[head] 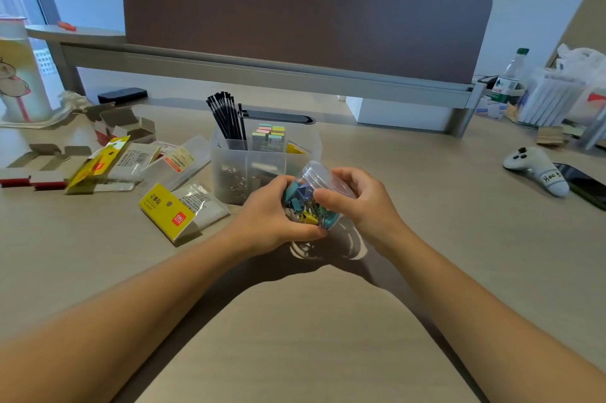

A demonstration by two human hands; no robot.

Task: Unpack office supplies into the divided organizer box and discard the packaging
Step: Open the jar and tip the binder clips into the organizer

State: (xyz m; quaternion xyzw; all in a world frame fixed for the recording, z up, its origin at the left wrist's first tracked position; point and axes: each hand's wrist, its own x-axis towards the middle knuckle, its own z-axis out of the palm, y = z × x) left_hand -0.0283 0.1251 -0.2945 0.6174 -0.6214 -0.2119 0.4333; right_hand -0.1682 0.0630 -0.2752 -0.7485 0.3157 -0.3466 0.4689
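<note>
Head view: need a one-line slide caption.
Both hands, left hand and right hand, grip a clear jar of colored binder clips in front of the divided organizer box.

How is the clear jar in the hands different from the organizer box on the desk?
The jar is round, small and held tilted by the left hand and right hand; the box is squarish, larger and stands upright on the desk. The jar holds coloured clips; the box holds pens and sticky notes. Both are see-through plastic.

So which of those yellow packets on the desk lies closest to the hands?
The yellow-headed clear packet with a red logo, just beside the left hand; the others lie farther left.
</note>
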